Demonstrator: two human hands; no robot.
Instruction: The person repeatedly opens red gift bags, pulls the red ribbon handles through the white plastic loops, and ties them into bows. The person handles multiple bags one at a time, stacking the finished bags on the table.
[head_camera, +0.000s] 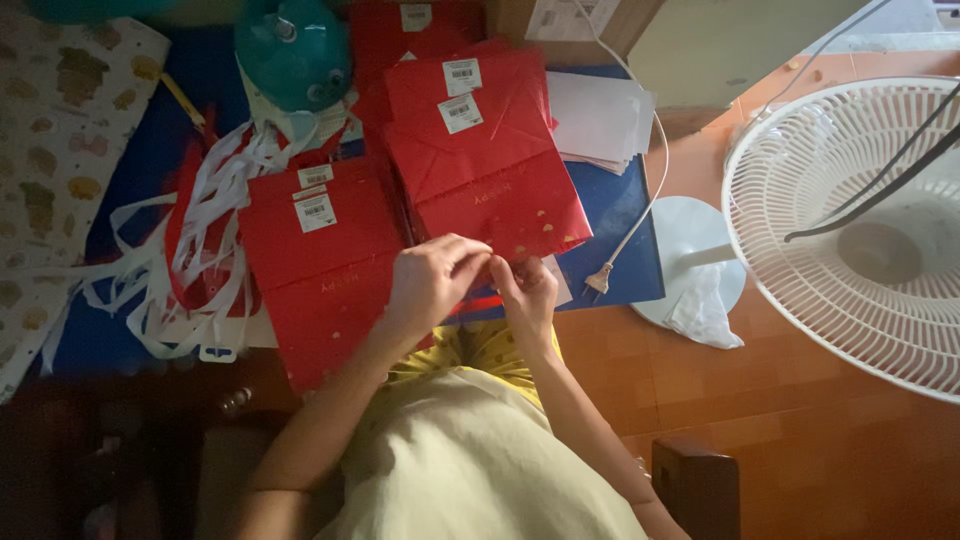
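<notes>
- as seen from above, left hand and right hand meeting at near edge of a red paper bag, fingers of both curled and pinched together on that edge; exact grip hidden by knuckles, something thin and red apparently nipped between fingertips
- red paper bag lying flat on blue mat, bottom fold turned up, two white barcode labels near far end, small gold spots on lower panel
- judged from layout: second red bag lying flat just left of left hand, also labelled, partly under left wrist; further red bags stacked beyond; no handle visible on any bag, so fitting seemingly at an early stage, most bags untouched
- heap of white ribbon handles tangled at left, touching second red bag, well apart from both hands
- stack of white sheets at far right corner of mat, just beside bag in hand
- teal round object at far edge, above ribbon heap
- white cord with plug trailing over mat, plug lying near right hand, possible snag
- white standing fan tilted at right on orange tiled floor, base close to mat edge, crowding right elbow room
- patterned cloth along left margin
</notes>
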